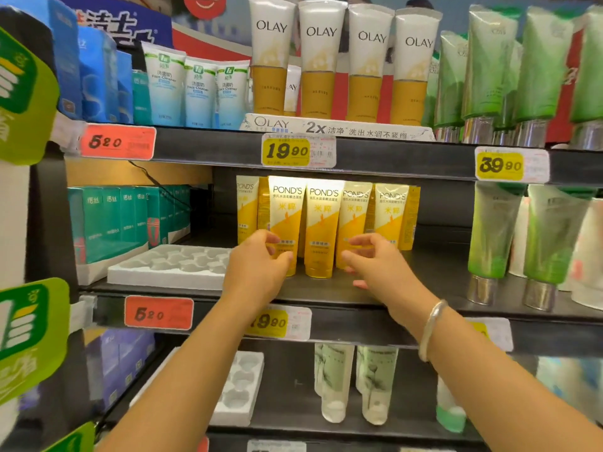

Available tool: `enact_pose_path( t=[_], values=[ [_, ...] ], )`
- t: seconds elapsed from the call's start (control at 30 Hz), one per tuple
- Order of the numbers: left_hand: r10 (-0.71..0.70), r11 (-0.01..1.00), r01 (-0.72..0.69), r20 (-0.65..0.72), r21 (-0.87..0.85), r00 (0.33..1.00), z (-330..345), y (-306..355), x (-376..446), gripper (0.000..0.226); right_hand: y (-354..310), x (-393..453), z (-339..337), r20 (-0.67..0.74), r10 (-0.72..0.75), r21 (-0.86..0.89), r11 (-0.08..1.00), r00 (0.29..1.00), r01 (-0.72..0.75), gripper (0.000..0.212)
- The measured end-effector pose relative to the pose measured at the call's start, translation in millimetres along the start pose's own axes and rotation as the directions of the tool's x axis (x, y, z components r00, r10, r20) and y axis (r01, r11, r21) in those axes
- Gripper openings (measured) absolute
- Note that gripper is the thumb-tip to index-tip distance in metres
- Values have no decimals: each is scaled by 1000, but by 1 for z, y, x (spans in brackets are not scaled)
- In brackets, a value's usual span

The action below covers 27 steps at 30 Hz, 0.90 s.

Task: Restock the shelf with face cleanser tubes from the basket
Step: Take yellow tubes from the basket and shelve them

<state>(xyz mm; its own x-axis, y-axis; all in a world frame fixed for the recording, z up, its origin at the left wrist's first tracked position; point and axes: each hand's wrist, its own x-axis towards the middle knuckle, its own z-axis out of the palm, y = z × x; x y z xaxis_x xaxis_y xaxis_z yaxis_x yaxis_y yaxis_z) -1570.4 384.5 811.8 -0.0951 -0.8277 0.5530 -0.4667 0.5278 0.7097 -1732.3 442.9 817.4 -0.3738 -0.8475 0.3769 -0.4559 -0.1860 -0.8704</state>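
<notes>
Several yellow-and-white Pond's face cleanser tubes stand cap-down in a row on the dark middle shelf (pixel 326 295). My left hand (pixel 261 265) grips the lower part of the front-left tube (pixel 285 220), with thumb and fingers curled round it. My right hand (pixel 375 265), with a bracelet on the wrist, pinches the lower part of the third tube (pixel 354 216) between thumb and fingers. One tube (pixel 321 223) stands untouched between the two hands. More tubes stand behind the front row. The basket is out of view.
An empty white moulded tray (pixel 169 265) lies left of the tubes, beside teal boxes (pixel 111 220). Green tubes (pixel 492 230) stand at the right. Olay tubes (pixel 342 60) fill the shelf above. Pale tubes (pixel 336 380) and another white tray (pixel 241 386) sit on the shelf below.
</notes>
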Motion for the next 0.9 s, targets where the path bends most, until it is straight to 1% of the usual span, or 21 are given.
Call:
enact_pose_path(
  t=[0.07,0.13,0.17,0.23,0.27,0.37,0.43,0.5,0.57,0.63,0.7,0.77,0.83,0.9],
  values=[
    [72,996,-72,-2,-61,997,-8,6,-14,18,-5,-19,-8,-18,6,54,999,1000,-5,9],
    [94,976,-80,61,-201,994,-14,13,-33,7,-8,-40,-18,-33,23,80,997,999,-20,7],
    [89,950,-49,117,-308,989,-17,15,-44,2,-8,-52,-24,-36,38,91,995,999,-35,7],
    [73,871,67,262,-487,962,-20,18,-69,4,-3,-81,-37,-49,89,126,989,995,-82,7],
    [75,841,123,337,-527,938,-18,18,-81,5,2,-97,-43,-65,122,154,982,990,-111,7],
    [77,789,260,510,-556,857,0,12,-121,7,28,-152,-63,-145,257,223,949,955,-222,9],
    [73,763,357,621,-539,781,21,10,-151,9,48,-192,-77,-194,353,283,914,915,-292,10],
    [74,745,449,730,-493,679,46,11,-184,12,69,-233,-93,-253,440,341,874,862,-346,10],
    [77,737,517,814,-436,576,72,13,-219,14,91,-277,-109,-314,518,378,837,795,-396,9],
    [77,749,556,881,-360,466,99,14,-254,13,113,-320,-125,-367,587,426,796,721,-431,7],
    [70,781,564,934,-269,349,125,17,-290,8,133,-363,-142,-405,649,488,749,644,-449,7],
    [42,799,573,968,-181,248,150,24,-325,7,153,-405,-160,-435,705,539,702,560,-466,11],
    [8,802,589,987,-102,160,174,34,-360,9,171,-446,-180,-455,751,574,658,479,-487,10],
    [-17,796,604,996,-41,90,199,47,-393,11,188,-486,-201,-470,791,612,612,392,-501,9]
  ],
)
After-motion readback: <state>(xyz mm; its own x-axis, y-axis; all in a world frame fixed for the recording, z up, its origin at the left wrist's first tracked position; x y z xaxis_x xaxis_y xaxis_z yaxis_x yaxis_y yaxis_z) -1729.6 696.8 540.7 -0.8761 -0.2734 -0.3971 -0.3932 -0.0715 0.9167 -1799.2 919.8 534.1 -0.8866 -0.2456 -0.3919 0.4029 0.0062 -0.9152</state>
